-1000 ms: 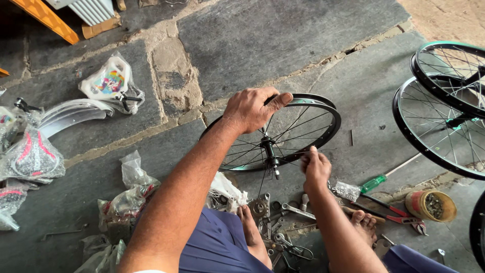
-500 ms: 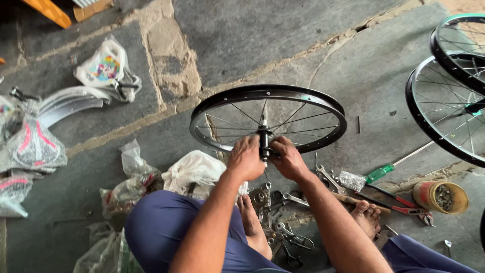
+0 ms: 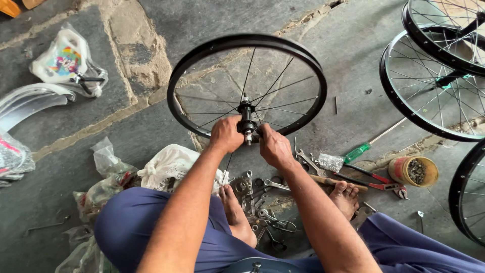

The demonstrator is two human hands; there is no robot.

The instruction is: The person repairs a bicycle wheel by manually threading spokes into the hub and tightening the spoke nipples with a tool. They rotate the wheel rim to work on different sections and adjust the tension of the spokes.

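Spoked wheel (image 3: 247,83) upright on the floor, above scattered wrenches (image 3: 262,194); left hand (image 3: 226,134) and right hand (image 3: 274,146), fingers closed, pinch its hub (image 3: 247,121); probably light, rigid, best held there.

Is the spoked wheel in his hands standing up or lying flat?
Upright: the black spoked wheel stands on its rim, left hand and right hand gripping its hub.

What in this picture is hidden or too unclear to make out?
Head view only:
- Lower end of the hub: covered by the left hand and right hand, so what their fingers grip is unseen.
- Small tin: contents too small to identify.
- Tool pile: overlapping, partly behind the forearms and feet.
- Wheels at right: cut off by the frame edge.
- White bag: contents hidden.
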